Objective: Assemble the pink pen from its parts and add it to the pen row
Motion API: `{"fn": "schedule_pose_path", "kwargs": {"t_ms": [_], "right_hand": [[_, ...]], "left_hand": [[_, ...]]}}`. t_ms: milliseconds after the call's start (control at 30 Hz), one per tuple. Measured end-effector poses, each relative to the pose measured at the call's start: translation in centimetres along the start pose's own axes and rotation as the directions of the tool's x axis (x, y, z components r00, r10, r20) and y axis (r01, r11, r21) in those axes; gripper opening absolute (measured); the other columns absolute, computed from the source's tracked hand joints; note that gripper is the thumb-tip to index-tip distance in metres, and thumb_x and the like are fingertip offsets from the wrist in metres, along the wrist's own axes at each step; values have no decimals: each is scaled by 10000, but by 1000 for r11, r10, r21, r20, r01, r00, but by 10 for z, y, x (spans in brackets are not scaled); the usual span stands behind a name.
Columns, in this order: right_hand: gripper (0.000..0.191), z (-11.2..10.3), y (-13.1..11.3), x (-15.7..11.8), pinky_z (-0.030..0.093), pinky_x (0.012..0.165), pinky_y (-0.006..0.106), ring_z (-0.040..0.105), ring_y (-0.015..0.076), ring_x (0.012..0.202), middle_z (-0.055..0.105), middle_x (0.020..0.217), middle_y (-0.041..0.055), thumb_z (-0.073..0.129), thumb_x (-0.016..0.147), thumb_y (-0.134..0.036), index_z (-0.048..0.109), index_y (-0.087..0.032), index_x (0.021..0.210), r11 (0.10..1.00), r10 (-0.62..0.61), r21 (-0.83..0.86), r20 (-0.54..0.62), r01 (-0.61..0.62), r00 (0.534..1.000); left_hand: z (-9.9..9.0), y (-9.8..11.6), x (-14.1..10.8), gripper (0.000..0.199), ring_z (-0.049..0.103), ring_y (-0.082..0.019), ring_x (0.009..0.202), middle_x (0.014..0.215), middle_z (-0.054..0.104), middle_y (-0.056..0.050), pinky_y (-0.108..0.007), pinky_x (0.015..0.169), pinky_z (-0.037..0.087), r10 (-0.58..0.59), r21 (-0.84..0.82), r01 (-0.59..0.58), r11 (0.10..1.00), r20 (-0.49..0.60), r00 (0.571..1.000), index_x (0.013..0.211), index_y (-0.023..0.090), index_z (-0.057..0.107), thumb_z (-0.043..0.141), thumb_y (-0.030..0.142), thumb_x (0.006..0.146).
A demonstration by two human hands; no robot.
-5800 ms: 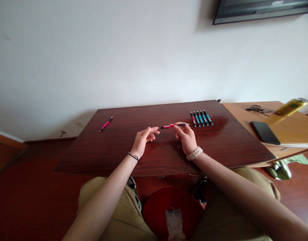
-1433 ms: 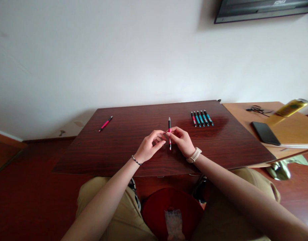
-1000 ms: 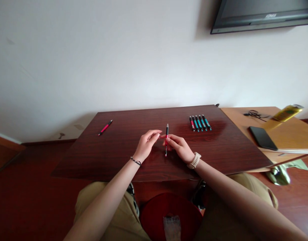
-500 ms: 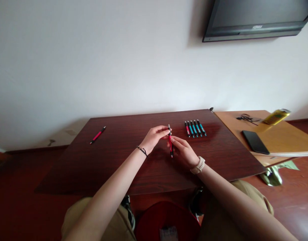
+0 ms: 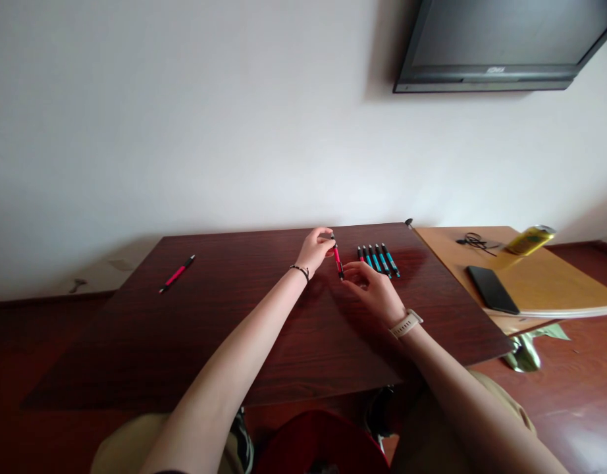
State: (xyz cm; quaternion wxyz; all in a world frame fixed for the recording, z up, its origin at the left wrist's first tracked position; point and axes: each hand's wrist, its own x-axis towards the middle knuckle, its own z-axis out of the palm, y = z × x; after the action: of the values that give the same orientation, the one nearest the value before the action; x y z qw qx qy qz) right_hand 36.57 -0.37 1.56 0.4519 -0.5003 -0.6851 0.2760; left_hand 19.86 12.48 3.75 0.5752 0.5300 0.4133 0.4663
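- Head camera, the only view, looking forward and down: a slim pink pen with black ends (image 5: 338, 255) is tilted between two bare hands, apparently raised over a dark reddish-brown wood-grain table (image 5: 234, 289).
- The left hand (image 5: 315, 251), a dark beaded bracelet (image 5: 300, 270) at its wrist, pinches the pen's far end between thumb and fingers.
- The right hand (image 5: 377, 294), wearing a pale beige watch (image 5: 406, 324), curves thumb and forefinger loosely about the near end; whether they press on it, I cannot tell.
- Just beyond the right hand lies a side-by-side row: one pink-and-black pen (image 5: 361, 253), then four teal-and-black pens (image 5: 383, 259), their near ends partly hidden by the hand.
- Well apart, toward the table's left edge, lies a lone pink-and-black pen (image 5: 177, 274).
- Likely risks: with one small pinch as the only sure hold, the pen could swivel or drop if those fingertips loosen; the right knuckles, so near the row, could knock its pens askew if that hand swings forward.
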Motion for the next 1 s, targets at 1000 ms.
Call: {"fn": "schedule_pose_path", "kwargs": {"t_ms": [1000], "right_hand": [[237, -41, 54, 7, 428, 677, 312, 614, 197, 750, 683, 916, 12, 779, 888, -390, 596, -249, 941, 843, 64, -533, -31, -71, 997]], "left_hand": [[42, -50, 61, 176, 710, -209, 929, 1004, 787, -53, -292, 880, 524, 72, 696, -138, 704, 123, 990, 1030, 223, 769, 608, 278, 987]]}}
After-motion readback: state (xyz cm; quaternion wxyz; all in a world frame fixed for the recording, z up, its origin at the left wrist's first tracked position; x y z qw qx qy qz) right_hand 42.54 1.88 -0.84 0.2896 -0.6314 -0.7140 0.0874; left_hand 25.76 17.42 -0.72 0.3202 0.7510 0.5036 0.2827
